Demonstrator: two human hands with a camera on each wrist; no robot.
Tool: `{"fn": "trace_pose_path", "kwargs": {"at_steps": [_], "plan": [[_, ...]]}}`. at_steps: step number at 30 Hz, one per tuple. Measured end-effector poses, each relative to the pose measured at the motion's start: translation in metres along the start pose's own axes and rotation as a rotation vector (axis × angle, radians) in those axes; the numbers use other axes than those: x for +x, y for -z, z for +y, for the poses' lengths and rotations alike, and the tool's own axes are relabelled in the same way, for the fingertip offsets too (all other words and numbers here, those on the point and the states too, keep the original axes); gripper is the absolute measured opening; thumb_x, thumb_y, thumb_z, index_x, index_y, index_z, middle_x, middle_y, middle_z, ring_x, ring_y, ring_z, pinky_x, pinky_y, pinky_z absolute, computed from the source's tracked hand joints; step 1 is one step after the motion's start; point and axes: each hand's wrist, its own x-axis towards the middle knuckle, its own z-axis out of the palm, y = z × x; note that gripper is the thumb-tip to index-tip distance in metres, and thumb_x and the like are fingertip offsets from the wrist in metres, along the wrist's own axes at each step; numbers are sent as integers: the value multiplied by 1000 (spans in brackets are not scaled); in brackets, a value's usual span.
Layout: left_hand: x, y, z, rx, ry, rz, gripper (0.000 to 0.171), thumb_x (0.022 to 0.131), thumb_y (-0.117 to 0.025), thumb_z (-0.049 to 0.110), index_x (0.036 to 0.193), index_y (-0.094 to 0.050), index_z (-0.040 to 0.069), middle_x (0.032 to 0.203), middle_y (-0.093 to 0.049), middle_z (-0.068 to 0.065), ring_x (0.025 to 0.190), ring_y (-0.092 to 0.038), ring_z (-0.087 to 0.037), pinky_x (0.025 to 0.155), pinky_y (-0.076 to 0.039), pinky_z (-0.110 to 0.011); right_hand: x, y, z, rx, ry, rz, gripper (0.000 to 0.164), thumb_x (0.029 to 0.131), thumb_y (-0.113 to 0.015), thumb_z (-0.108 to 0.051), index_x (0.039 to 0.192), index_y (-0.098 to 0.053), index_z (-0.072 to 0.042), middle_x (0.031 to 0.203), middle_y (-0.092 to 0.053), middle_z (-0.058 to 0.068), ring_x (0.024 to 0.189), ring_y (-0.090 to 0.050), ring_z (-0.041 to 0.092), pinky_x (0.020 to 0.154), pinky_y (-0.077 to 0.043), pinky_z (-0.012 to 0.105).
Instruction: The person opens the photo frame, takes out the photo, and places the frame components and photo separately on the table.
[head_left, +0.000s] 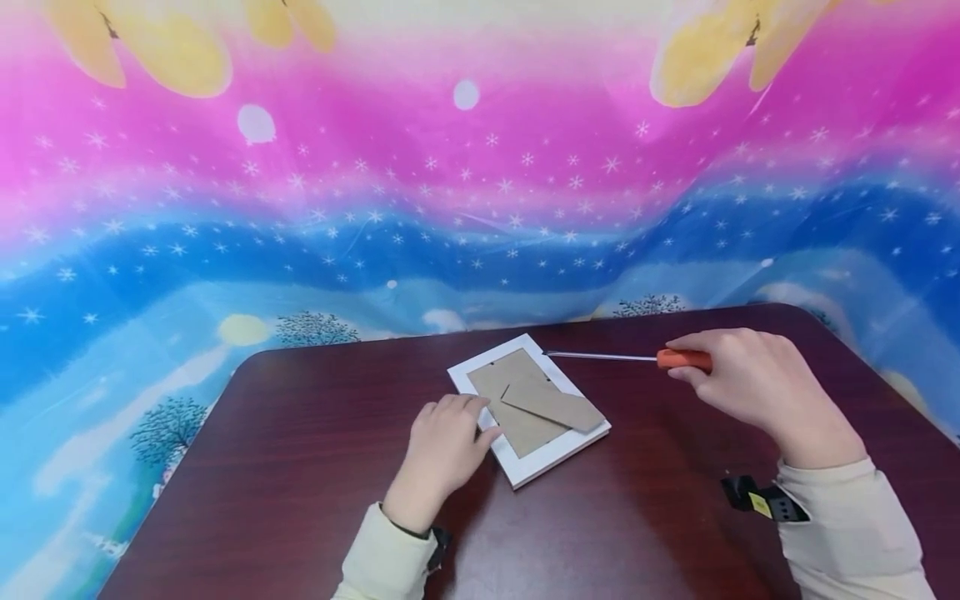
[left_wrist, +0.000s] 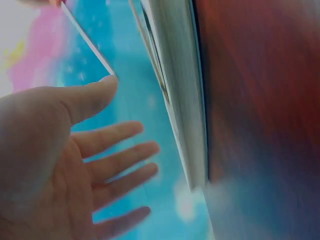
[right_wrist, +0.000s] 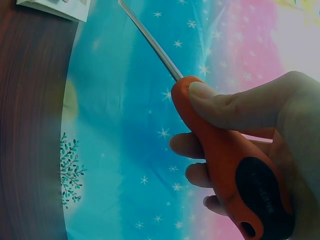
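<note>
A white picture frame (head_left: pixel 522 468) lies back side up on the table, its brown backing board (head_left: pixel 504 379) and fold-out stand (head_left: pixel 558 403) showing. My right hand (head_left: pixel 757 383) grips the orange-and-black handle of a screwdriver (right_wrist: pixel 235 165), thumb along its front end. In the head view the thin metal shaft points left, and its tip appears by the frame's far right edge; whether it touches is unclear. At the frame's left side is my left hand (head_left: pixel 447 442), fingers spread and loosely extended. The left wrist view shows that palm holding nothing, a gap between fingertips and frame.
A dark red-brown wooden table (head_left: pixel 315 467) carries the frame. Behind it and along its sides hangs a colourful cloth (head_left: pixel 420 200) with snowflakes and trees. Each wrist wears a black strap, and a small device (head_left: pixel 765 502) sits at the right one.
</note>
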Motion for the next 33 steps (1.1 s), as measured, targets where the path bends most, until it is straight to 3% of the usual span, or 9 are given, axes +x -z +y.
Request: {"fn": "trace_pose_path", "kwargs": {"at_steps": [8,15,19,24,33], "plan": [[12,-3,-37,-84,-55,-23,43,89,-59,36,126,-61,15,135,-59,-8,125,-49,-25,102,-44,-49,6,-4,-6,3,29,13,29,72,-74,-28,99,-76,-20,68,-74,3,54,-51,15,46,-42,35],[28,-6,-54,-189,-48,-172,55,89,-60,33,140,-47,17,154,-36,-9,138,-34,-27,109,-37,-54,9,-3,-11,-2,34,-4,27,73,-74,-28,99,-76,-20,74,-76,6,59,-57,19,50,-47,41],[35,-9,-58,-222,-30,-248,62,89,-60,34,144,-40,15,158,-27,-10,141,-26,-28,112,-32,-54,9,-3,-12,1,33,-26,29,73,-74,-28,100,-76,-18,74,-75,6,58,-57,18,50,-47,41],[35,-15,-58,-219,10,-292,68,89,-59,38,146,-36,12,158,-27,-8,143,-23,-25,112,-33,-53,6,-3,-13,-2,39,-17,28,73,-74,-27,100,-76,-18,73,-76,6,58,-57,19,50,-48,42],[31,-18,-49,-106,23,-244,68,88,-55,46,144,-39,10,155,-35,-10,140,-30,-27,106,-38,-57,0,-3,-15,1,45,10,27,71,-76,-26,97,-77,-18,72,-76,4,58,-57,18,50,-49,42]]}}
